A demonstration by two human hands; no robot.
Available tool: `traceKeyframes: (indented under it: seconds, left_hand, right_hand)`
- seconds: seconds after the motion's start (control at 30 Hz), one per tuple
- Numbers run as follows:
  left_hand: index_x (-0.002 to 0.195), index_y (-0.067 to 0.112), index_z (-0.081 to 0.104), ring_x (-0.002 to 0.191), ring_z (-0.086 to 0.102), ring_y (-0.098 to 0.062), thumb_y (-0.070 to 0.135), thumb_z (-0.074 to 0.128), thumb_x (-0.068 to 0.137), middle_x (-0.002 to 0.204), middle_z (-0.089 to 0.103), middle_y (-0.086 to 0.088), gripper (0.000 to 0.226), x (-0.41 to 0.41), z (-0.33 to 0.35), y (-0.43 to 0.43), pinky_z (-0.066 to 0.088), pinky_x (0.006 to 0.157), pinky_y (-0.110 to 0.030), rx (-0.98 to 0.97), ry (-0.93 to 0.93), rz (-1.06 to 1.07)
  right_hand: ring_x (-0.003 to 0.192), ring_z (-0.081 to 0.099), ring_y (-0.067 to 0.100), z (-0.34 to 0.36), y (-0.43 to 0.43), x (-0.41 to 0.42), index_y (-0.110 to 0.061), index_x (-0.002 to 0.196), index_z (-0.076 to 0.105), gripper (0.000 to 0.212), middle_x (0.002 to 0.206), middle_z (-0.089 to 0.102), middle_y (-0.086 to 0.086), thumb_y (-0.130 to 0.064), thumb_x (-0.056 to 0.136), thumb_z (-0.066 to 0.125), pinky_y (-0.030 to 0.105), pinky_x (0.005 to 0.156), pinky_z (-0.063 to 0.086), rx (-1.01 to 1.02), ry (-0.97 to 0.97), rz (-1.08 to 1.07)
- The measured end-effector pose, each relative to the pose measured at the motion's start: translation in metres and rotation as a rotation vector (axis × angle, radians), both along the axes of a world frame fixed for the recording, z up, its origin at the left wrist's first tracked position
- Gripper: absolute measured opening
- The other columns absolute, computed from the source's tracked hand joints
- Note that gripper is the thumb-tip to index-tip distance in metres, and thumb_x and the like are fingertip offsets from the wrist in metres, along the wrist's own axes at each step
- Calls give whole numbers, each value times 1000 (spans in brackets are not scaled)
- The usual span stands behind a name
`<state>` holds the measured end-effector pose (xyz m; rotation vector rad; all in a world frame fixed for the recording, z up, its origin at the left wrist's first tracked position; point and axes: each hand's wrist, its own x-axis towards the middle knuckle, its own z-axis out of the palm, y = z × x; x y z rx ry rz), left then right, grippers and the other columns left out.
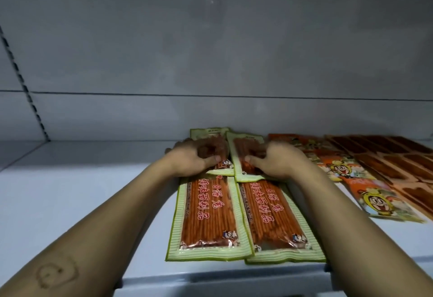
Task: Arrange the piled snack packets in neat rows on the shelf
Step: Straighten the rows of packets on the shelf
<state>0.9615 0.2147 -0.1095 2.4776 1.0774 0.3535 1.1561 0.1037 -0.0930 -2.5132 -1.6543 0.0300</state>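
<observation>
Spanning the view, the shelf (93, 191) carries four green-edged packets near its middle. Two front packets (206, 214) lie side by side at the shelf's front edge, with the rear left packet (208, 133) and rear right packet (241, 146) toward its back. Orange packets (339, 170) and brown packets (386, 163) cover the shelf's right end. The left hand (192, 158) clasps the rear left packet with curled fingers, and the right hand (278, 158) clasps the rear right packet.

Grey back panel (210, 39), slotted upright (23, 81)
</observation>
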Motion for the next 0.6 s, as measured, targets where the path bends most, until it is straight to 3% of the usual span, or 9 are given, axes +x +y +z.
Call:
traceKeyframes:
  seconds: [0.23,0.43,0.53,0.6]
  left_hand:
    - [138,36,48,118,57,-24,57,53,95,136,59,1,49,2,-10,4,41,88,-28,-27,-29,11]
    - [142,35,45,118,56,-23,57,43,99,138,57,-1,48,1,-9,-1,40,90,-28,-59,-31,23]
    - [147,31,40,123,51,-22,55,37,101,144,52,-3,51,-3,-4,-11,36,102,-31,-77,-25,6]
    - [147,34,39,137,41,-25,63,34,98,149,47,-2,57,-8,1,-19,27,117,-43,-24,-20,15]
  right_hand:
    - [100,61,26,-3,3,-3,-14,111,66,59,109,67,8,-65,93,44,33,79,46,-1,12,-40]
    - [104,60,25,-8,6,2,-17,121,66,62,115,67,7,-65,95,38,34,85,48,3,88,-29]
    - [115,57,27,-6,2,6,-19,131,60,66,128,63,9,-67,96,31,37,96,47,14,114,-5]
    - [129,49,31,-2,-3,9,-24,144,48,67,144,53,10,-67,96,28,40,106,41,74,150,26]
